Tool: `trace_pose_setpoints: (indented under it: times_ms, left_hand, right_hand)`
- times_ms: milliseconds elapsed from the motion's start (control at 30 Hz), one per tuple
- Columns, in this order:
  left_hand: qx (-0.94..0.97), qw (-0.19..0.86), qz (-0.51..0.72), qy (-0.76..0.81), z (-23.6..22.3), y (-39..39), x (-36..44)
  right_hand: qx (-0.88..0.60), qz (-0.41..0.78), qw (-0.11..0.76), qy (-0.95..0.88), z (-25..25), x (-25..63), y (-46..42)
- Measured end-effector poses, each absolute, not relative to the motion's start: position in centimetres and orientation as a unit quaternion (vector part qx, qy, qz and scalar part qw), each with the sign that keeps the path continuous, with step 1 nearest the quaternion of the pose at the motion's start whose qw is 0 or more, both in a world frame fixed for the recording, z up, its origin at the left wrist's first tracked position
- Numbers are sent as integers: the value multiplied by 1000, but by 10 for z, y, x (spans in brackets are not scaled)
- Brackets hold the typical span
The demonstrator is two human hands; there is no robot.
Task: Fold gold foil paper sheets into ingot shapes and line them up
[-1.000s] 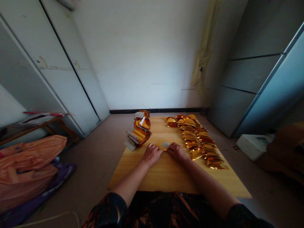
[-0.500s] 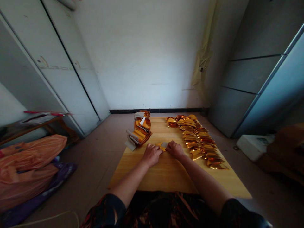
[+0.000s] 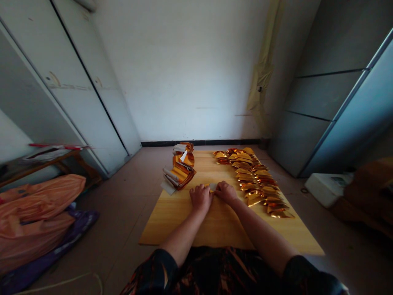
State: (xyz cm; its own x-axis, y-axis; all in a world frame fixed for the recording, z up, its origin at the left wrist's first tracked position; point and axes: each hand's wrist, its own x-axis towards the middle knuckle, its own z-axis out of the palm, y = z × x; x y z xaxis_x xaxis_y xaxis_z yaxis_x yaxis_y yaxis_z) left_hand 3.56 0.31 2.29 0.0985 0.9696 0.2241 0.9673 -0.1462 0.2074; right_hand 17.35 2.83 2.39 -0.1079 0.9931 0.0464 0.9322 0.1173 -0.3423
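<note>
No readable text, the label [image 3: 340, 180] on the white box [image 3: 325, 190] too blurred

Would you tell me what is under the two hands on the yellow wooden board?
A small gold foil piece with a pale edge shows between the left hand and right hand, on the yellow wooden board. The hands cover the rest, hiding its shape.

Orange plastic sacks [image 3: 33, 209] sit on the floor [image 3: 123, 229] (purple cloth [image 3: 75, 229] alongside) by white cupboard doors [image 3: 76, 82].

Single head-worn view, pitched forward and down (fairly close above the hands [image 3: 201, 197])
</note>
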Motion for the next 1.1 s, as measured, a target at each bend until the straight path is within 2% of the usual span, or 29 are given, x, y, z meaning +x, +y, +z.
trace_pose_setpoints:
  times_ms: [400,667,833,1100]
  left_hand:
    - [728,5,167,665,15,2,38]
    - [728,5,163,666,18,0,39]
    - [726,1,170,667,19,6,28]
    - [768,100,192,602,12,36,-4]
  right_hand:
    - [-635,162,179,-734,15,182,39]
    - [-640,139,164,-738,17,178,34]
    - [-572,77,150,-803,22,179,21]
    - [-510,75,114,-849,31,167,-11]
